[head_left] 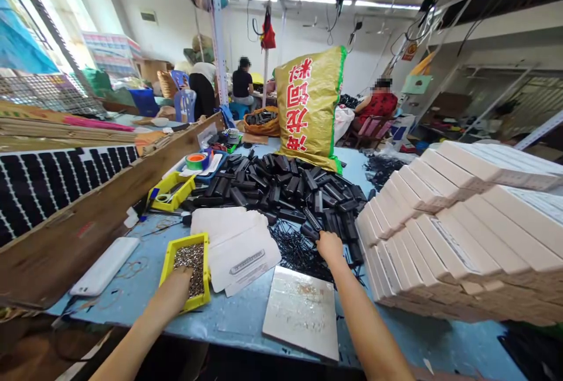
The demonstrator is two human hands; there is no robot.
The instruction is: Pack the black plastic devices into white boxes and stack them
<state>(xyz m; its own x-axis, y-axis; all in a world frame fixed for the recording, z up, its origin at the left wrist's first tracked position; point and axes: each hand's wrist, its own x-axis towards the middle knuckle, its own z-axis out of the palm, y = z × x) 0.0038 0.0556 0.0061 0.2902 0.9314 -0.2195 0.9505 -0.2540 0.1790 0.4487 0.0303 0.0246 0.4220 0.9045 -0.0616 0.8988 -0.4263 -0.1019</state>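
My left hand (175, 288) reaches into a yellow tray (168, 255) filled with small metal screws (191, 258); its fingers are curled down among them. My right hand (329, 246) rests at the near edge of a big heap of black plastic parts (281, 187), its fingers bent over thin black pieces (295, 249) and hidden from view. Between the hands lie flat white paper sleeves (237, 246). A pale square board (303, 310) sits at the table's front edge.
Stacked white boxes (461, 223) fill the right side. A yellow-green sack (310, 105) stands behind the heap. A wooden plank (109, 205), another yellow tray (171, 190), a tape roll (196, 160) and a white slab (105, 265) lie left. People sit at the back.
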